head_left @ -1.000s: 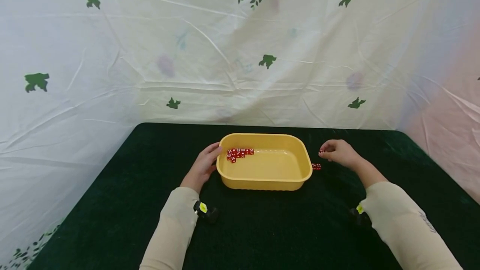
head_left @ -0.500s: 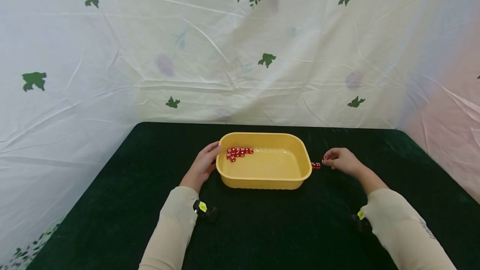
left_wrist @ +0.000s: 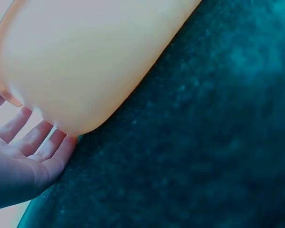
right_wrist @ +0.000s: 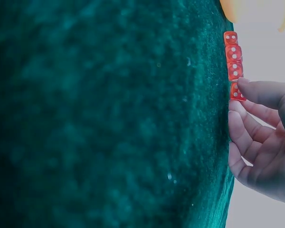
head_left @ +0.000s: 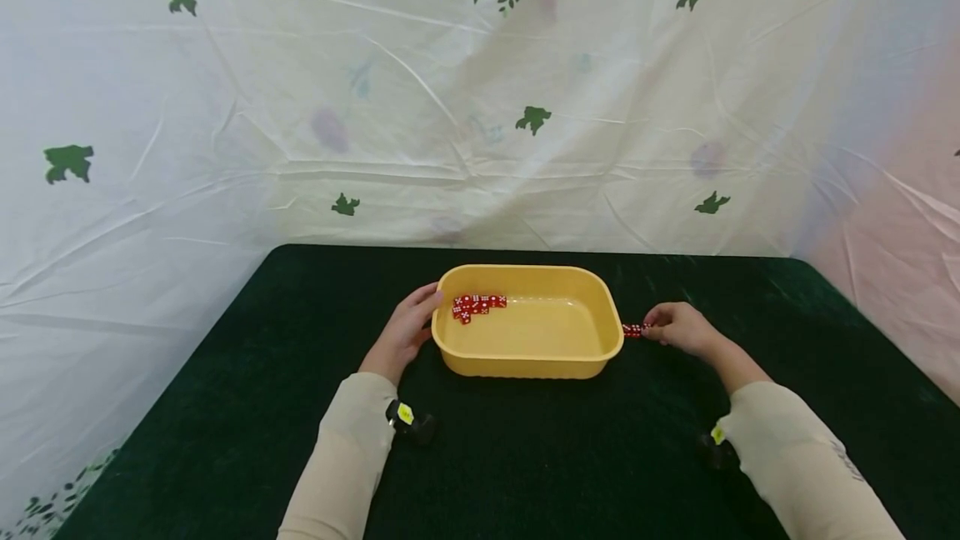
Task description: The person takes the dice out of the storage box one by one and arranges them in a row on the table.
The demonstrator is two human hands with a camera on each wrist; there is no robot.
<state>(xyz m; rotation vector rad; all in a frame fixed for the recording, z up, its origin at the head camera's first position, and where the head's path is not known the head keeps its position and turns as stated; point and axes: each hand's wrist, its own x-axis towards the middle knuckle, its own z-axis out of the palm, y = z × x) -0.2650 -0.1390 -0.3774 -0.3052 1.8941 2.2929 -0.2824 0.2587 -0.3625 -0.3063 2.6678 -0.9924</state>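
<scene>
Right hand (head_left: 678, 327) pinches a red cubic die (right_wrist: 235, 91) with white pips just beside the end of a row of red dice (right_wrist: 234, 54), between the yellow rounded-rectangular tray (head_left: 525, 367) and the right edge of the dark-green table (head_left: 540, 457). Row and tray lie lengthwise, parallel to its far edge. Left hand (head_left: 403, 327) grips the tray's left rim. Sleeve marks (head_left: 849, 458) are unreadable.
</scene>
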